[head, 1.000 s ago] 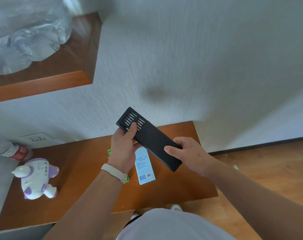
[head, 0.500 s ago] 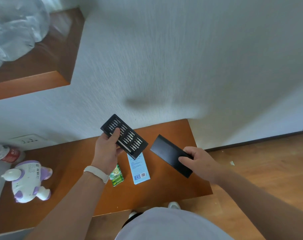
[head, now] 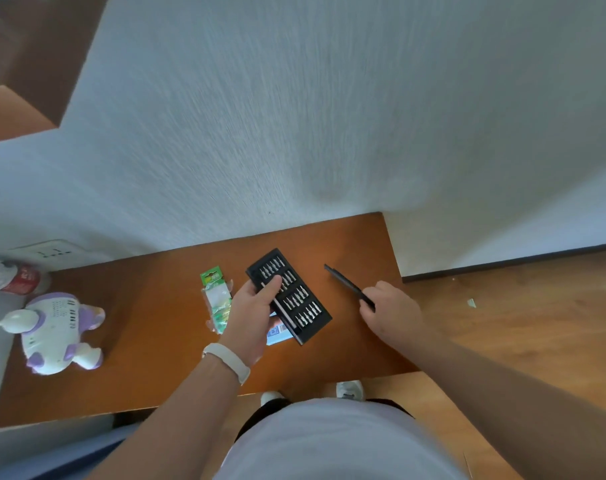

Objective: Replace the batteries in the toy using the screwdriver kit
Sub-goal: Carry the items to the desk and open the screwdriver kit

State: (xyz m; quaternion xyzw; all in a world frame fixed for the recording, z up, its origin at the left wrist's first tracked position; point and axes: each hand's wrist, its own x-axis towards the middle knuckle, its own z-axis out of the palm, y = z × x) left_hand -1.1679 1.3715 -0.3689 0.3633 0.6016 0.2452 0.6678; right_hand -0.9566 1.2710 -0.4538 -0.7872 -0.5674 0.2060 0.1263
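Note:
My left hand (head: 254, 310) grips the black tray of the screwdriver kit (head: 294, 296), its rows of silver bits and a slim driver showing, low over the wooden table (head: 149, 323). To its right, my right hand (head: 389, 311) holds the kit's black sleeve cover (head: 346, 285) by one end, seen edge-on. The white and purple toy (head: 53, 332) lies at the table's left end. A green battery pack (head: 216, 296) lies just left of my left hand. A blue and white box (head: 277, 332) is mostly hidden under the tray.
A bottle with a red label (head: 15, 278) lies by the wall at the far left, below a wall socket (head: 48, 252). The wall runs along the table's back. Wooden floor (head: 502, 323) lies beyond the table's right edge. My shoes (head: 348, 389) show under the front edge.
The tray slid fully out of its sleeve. My left hand lowered the tray toward the table, and my right hand carried the sleeve off to the right and turned it edge-on.

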